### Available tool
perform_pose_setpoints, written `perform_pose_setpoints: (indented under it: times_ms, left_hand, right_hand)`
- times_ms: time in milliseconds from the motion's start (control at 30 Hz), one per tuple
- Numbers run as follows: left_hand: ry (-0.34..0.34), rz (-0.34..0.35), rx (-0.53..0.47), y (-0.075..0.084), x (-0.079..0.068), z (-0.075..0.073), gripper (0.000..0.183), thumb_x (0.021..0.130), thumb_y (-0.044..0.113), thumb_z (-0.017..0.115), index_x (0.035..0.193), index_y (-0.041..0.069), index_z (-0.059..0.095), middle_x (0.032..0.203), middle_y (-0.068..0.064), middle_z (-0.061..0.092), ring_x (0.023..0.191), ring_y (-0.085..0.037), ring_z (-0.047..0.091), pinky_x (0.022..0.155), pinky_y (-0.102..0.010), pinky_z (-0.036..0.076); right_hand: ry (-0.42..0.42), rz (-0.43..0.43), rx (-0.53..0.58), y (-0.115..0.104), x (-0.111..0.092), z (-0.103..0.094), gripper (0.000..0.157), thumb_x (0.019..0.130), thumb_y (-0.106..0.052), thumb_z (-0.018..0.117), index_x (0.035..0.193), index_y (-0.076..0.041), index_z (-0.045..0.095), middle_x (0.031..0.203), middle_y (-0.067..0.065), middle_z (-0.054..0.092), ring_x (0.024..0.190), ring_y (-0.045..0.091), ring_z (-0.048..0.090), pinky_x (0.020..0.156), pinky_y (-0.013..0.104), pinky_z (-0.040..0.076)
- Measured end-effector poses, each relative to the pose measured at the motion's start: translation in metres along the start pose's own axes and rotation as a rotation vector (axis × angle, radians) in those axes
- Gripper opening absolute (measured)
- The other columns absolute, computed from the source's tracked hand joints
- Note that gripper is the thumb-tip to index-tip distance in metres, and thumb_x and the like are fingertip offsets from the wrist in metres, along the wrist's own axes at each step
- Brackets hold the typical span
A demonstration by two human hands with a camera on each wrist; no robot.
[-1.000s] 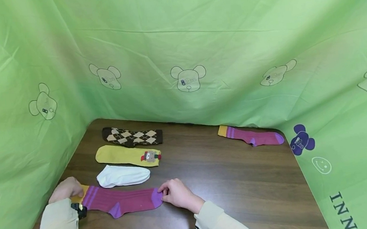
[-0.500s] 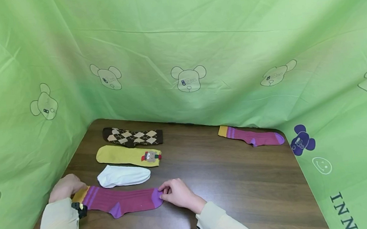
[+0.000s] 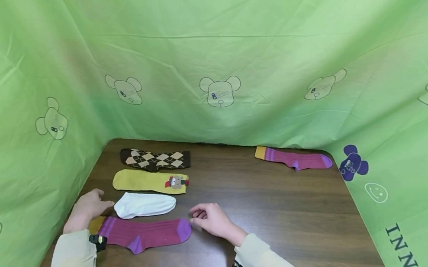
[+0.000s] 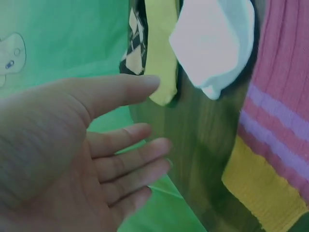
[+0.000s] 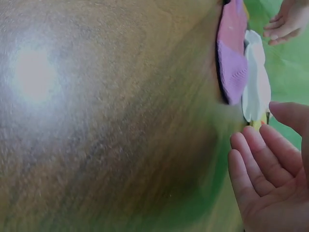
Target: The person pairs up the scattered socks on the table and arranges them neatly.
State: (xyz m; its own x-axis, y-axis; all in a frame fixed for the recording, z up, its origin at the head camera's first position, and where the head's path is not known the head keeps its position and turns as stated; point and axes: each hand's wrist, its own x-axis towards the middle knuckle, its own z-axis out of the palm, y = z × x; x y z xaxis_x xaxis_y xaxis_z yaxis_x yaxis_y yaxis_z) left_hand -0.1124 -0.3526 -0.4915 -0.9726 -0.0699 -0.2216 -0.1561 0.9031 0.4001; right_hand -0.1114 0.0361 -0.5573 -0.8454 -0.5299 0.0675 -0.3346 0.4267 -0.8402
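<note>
A magenta ribbed sock [image 3: 152, 234] with purple toe and heel and a mustard cuff lies flat at the front left of the table. Above its cuff my left hand [image 3: 86, 208] hovers, thumb and fingers spread apart and holding nothing, as the left wrist view confirms. Just past the purple toe is my right hand [image 3: 213, 220], fingers loosely bent and empty. A white ankle sock [image 3: 144, 204] lies right behind the magenta one, close to my left thumb tip. Behind that come a yellow sock [image 3: 140, 180] with a bear patch and a brown argyle sock [image 3: 156, 159].
A second magenta sock [image 3: 293, 158] with a mustard cuff lies at the table's back right, near the curtain. Green curtain [image 3: 213, 55] with bear drawings encloses the wooden table [image 3: 281, 217] at the back and both sides.
Both hands have let go of the magenta sock. The left hand has lifted off the cuff and its fingers have spread; the right has drawn slightly right from the toe. The socks lie as before.
</note>
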Motion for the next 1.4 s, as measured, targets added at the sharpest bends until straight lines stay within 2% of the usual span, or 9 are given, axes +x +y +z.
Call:
perform_pose_setpoints:
  times_ms: [133,300,533,633,867,1167,1400]
  left_hand:
    - [0.067,0.059,-0.017,0.007,0.005,0.004,0.063,0.081,0.029,0.066,0.118,-0.019,0.045,0.104,-0.034,0.056,0.097,-0.051,0.052,0.078,-0.056,0.042]
    - [0.141,0.119,-0.041,0.018,0.010,0.008,0.067,0.083,0.031,0.066,0.126,-0.016,0.042,0.115,-0.035,0.050,0.105,-0.050,0.046,0.085,-0.058,0.038]
    - [0.165,0.147,-0.070,0.041,0.015,0.012,0.091,0.085,0.056,0.058,0.138,-0.012,0.030,0.134,-0.036,0.035,0.121,-0.051,0.033,0.096,-0.060,0.028]
    - [0.169,0.159,-0.093,0.051,0.017,0.015,0.096,0.083,0.061,0.057,0.142,-0.009,0.026,0.138,-0.035,0.031,0.124,-0.051,0.030,0.098,-0.060,0.026]
    - [0.173,0.195,-0.158,0.068,0.024,0.026,0.107,0.077,0.067,0.058,0.145,-0.006,0.018,0.143,-0.031,0.026,0.129,-0.046,0.026,0.100,-0.058,0.025]
    - [0.198,0.265,-0.182,0.092,0.029,0.043,0.109,0.071,0.069,0.063,0.149,0.007,0.019,0.150,-0.019,0.022,0.134,-0.038,0.022,0.104,-0.055,0.022]
    - [0.207,0.308,-0.151,0.111,0.034,0.058,0.111,0.069,0.073,0.061,0.148,0.007,0.021,0.150,-0.015,0.024,0.134,-0.035,0.024,0.105,-0.052,0.022]
  right_hand:
    - [0.022,-0.001,-0.004,0.002,0.001,-0.005,0.032,0.083,-0.015,0.070,0.111,-0.001,0.065,0.097,0.009,0.068,0.082,0.013,0.064,0.074,0.024,0.051]
    - [0.071,-0.005,-0.055,0.003,0.001,-0.015,0.043,0.083,-0.023,0.071,0.120,-0.002,0.061,0.109,0.009,0.066,0.097,0.021,0.063,0.085,0.030,0.048]
    - [0.122,0.044,-0.139,0.002,0.002,-0.028,0.061,0.083,-0.032,0.070,0.134,-0.006,0.049,0.130,0.007,0.054,0.119,0.021,0.049,0.099,0.037,0.037]
    - [0.135,0.068,-0.153,0.000,0.002,-0.034,0.069,0.083,-0.035,0.069,0.140,-0.008,0.042,0.138,0.008,0.046,0.125,0.023,0.043,0.102,0.039,0.032]
    - [0.161,0.133,-0.171,-0.002,-0.002,-0.043,0.084,0.081,-0.046,0.068,0.147,-0.013,0.028,0.147,0.009,0.033,0.132,0.029,0.031,0.105,0.047,0.026]
    - [0.221,0.147,-0.206,0.010,-0.006,-0.056,0.089,0.079,-0.050,0.068,0.148,-0.012,0.025,0.147,0.013,0.032,0.132,0.026,0.031,0.105,0.044,0.027]
    - [0.261,0.142,-0.284,0.024,-0.012,-0.073,0.091,0.079,-0.051,0.069,0.148,-0.011,0.024,0.147,0.013,0.031,0.133,0.028,0.028,0.105,0.046,0.026]
